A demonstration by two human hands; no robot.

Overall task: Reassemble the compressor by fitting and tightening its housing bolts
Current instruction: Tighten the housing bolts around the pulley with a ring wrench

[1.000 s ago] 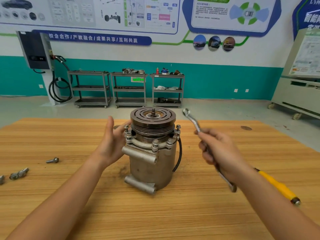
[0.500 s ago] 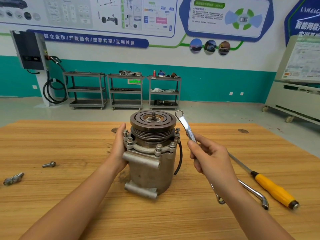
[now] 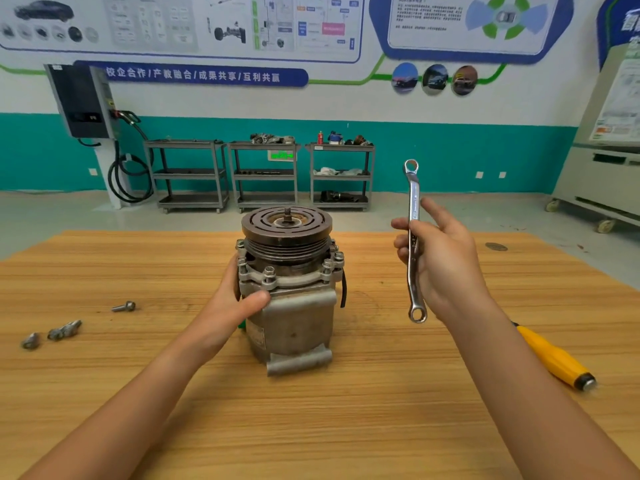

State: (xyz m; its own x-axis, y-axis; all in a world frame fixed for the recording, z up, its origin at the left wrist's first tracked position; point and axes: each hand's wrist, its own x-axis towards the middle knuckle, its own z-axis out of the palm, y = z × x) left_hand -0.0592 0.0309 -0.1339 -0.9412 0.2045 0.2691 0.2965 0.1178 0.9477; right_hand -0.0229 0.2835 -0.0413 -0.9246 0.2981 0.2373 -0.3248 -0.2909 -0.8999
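Standing upright on the wooden table [image 3: 346, 427], the compressor [image 3: 294, 317] has its grooved clutch pulley [image 3: 286, 233] on top and a mounting lug touching the boards at its foot. The housing bolts [image 3: 269, 273] sit in the flange just under the pulley, hex heads and washers showing round the front and both sides (whether they are fully seated cannot be told). A black cable [image 3: 343, 289] hangs down the compressor's right side.

The left hand [image 3: 235, 303] grips the compressor on its left side. The thumb lies across the front of the housing just below the flange, and the fingers are hidden behind the body.

To the right of the compressor, apart from it and off the table, the right hand [image 3: 446, 268] holds a double-ended ring spanner [image 3: 414, 209] almost upright. Its fingers curl round the middle of the shank, with one finger stretched upward behind it. One ring end stands above the hand, higher than the pulley top, and the other hangs below the hand.

A loose bolt [image 3: 124, 307] lies on the table well to the left of the compressor, with two small metal parts [image 3: 64, 330] further left. On the table right of the compressor lies a yellow-handled screwdriver [image 3: 554, 362], partly covered by the right forearm. Three metal shelf trolleys [image 3: 266, 174] stand far behind the compressor.
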